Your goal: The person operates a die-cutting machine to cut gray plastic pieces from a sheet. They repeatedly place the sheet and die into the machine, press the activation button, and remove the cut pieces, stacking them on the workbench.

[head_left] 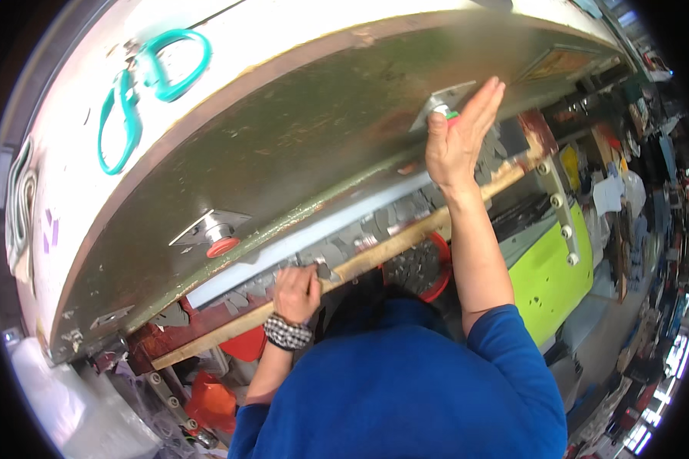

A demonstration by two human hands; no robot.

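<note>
My right hand [461,141] is raised against the green machine beam [321,130], fingers stretched out and thumb apart. It partly covers a push button on a metal plate [439,101]; whether the palm presses it I cannot tell. Lower left, my left hand [295,294] lies at the wooden rail [364,260] with its fingers curled. A small grey cut piece [328,273] shows beside those fingers; what they hold, if anything, is hidden. More grey pieces [375,224] are strewn behind the rail, along a pale board [233,283].
A second red push button [222,246] sits on the beam's left part. Teal-handled cutters [132,115] lie on the white top. Below the rail stands a red tub [442,279] with dark scraps. To the right are a lime-green sheet [547,279] and a roller bar [560,210].
</note>
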